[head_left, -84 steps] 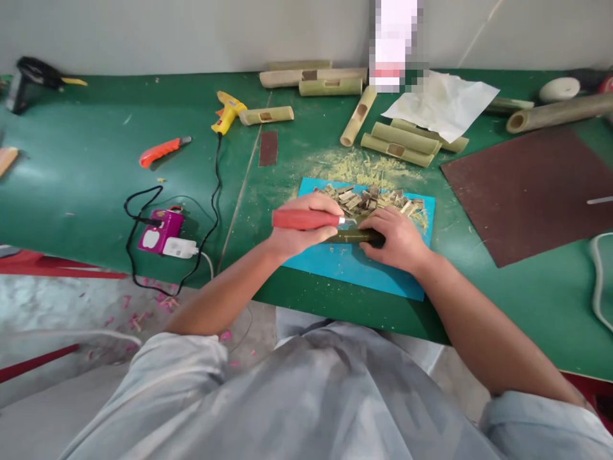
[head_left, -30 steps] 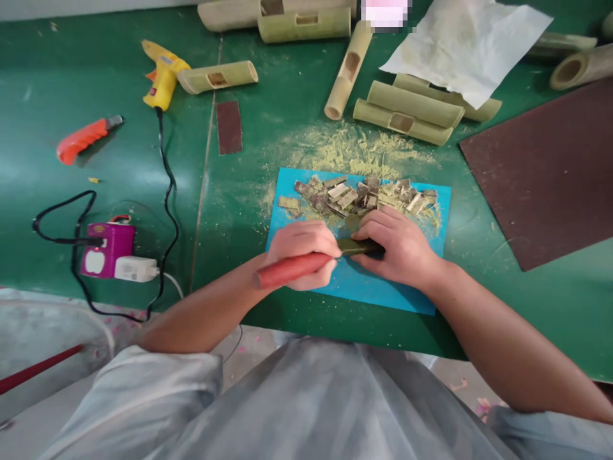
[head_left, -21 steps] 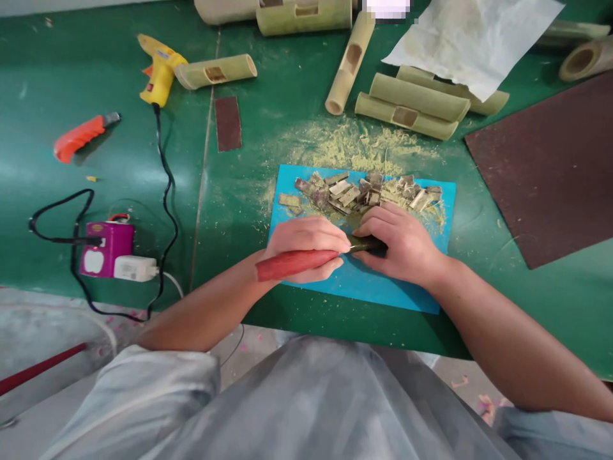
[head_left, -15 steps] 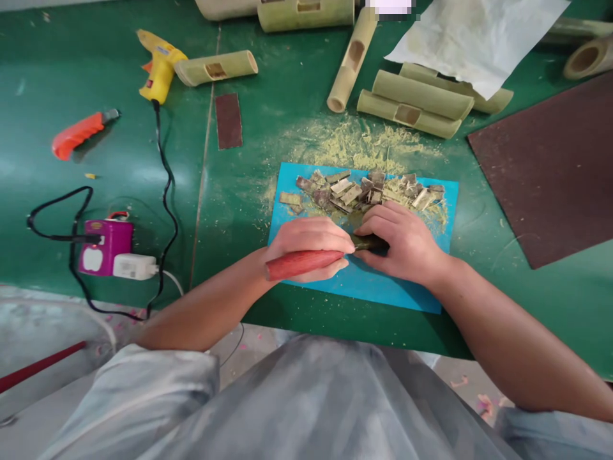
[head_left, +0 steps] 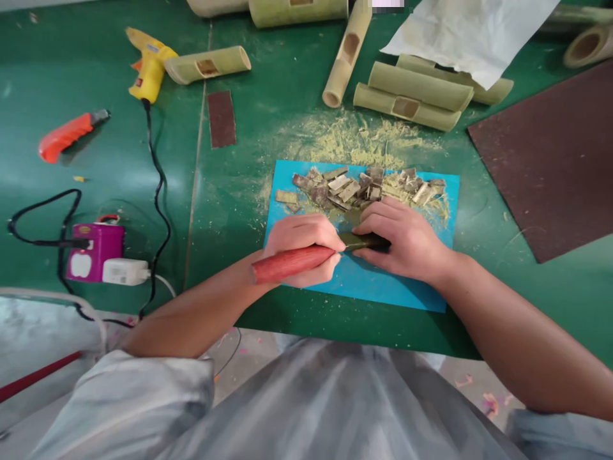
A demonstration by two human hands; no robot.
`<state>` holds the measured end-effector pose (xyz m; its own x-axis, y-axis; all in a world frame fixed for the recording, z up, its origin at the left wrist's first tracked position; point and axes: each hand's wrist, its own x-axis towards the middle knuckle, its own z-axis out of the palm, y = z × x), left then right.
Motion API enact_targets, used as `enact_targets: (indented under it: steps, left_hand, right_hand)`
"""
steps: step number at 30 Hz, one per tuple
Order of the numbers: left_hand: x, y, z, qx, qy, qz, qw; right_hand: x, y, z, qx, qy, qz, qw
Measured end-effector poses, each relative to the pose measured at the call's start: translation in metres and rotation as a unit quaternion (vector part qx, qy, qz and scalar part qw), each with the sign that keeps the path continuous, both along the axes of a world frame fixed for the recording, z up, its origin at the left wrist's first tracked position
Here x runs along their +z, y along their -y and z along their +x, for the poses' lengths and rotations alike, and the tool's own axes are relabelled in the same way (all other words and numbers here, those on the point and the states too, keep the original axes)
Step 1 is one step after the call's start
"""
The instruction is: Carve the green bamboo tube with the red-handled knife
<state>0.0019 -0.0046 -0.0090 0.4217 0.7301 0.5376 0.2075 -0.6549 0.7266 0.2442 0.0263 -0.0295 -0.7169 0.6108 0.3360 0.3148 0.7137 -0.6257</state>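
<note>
My left hand is closed around a carving tool with a red wooden handle. The handle's butt slants down to the left, and little of the blade shows at the fingertips. A dark green piece of bamboo lies under my right hand, whose fingers and thumb press on it from both sides. The tool's tip is at the left end of this piece. Beneath both hands is a blue sheet. Split bamboo chips and shavings lie heaped along its far side.
Cut bamboo tubes lie at the back, some partly under white paper. On the left are a yellow glue gun, an orange utility knife and a purple power adapter with cables. A brown board lies right.
My left hand and the carving tool have drawn slightly left, away from my right hand, so more of the bamboo piece shows. My right hand stays on it. The view has shifted a little.
</note>
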Motion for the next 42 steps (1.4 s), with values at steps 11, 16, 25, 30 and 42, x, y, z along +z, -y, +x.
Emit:
enact_targets:
  steps: [11, 16, 25, 30, 42]
  left_hand:
    - [0.002, -0.005, -0.009, -0.029, 0.015, -0.017, 0.999]
    - [0.001, -0.008, -0.008, -0.047, -0.015, -0.003, 0.999]
    - [0.004, -0.01, -0.007, -0.051, -0.018, 0.013, 0.998]
    - [0.003, -0.01, -0.008, -0.053, -0.01, 0.018, 0.998]
    - [0.007, -0.01, -0.005, -0.021, -0.037, 0.026, 0.999]
  right_hand:
    - [0.004, -0.004, -0.001, 0.0, 0.003, -0.004, 1.0]
    - [0.007, -0.006, -0.002, -0.001, 0.013, -0.02, 1.0]
    - [0.007, -0.007, -0.002, -0.004, 0.013, -0.016, 1.0]
    - [0.006, -0.007, -0.003, -0.003, 0.006, 0.001, 1.0]
    - [0.009, -0.007, -0.003, -0.005, 0.019, -0.015, 1.0]
